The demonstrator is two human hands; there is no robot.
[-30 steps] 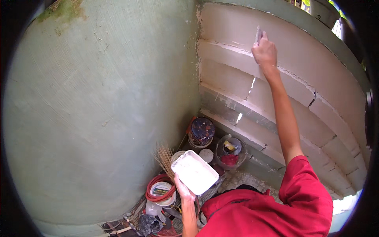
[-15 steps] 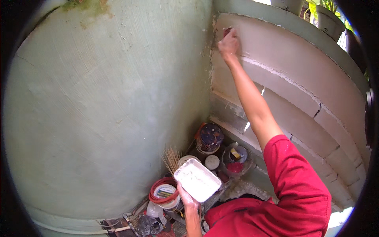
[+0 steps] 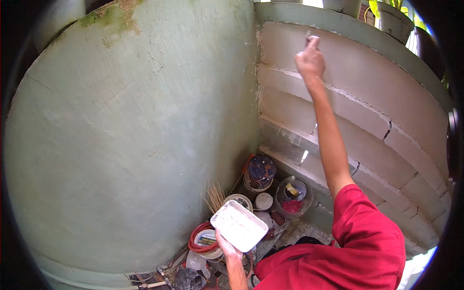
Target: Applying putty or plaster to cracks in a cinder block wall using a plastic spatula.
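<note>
My left hand (image 3: 229, 248) grips a white rectangular tray (image 3: 232, 238) at its near-left edge, low in front of me; white paste lies in the tray. My right arm stretches up to the pale block wall (image 3: 386, 92). The right hand (image 3: 311, 62) is closed near the wall's top band, left of its middle, slightly blurred. From its fingers juts the tip of a small thin tool (image 3: 308, 35), mostly hidden, so its kind is unclear. Whitish smears mark my left hand.
A green plastered wall (image 3: 121, 145) meets the block wall in a corner. Below stand a dark-lidded bucket (image 3: 261, 166), a clear basin (image 3: 305, 203), a bucket with a red hose (image 3: 195, 237) and thin sticks (image 3: 212, 195). Potted plants (image 3: 394, 21) line the ledge (image 3: 338, 31).
My right hand has moved right along the upper block wall, away from the corner, with the small tool. The tray stays in my left hand, and the view has shifted slightly.
</note>
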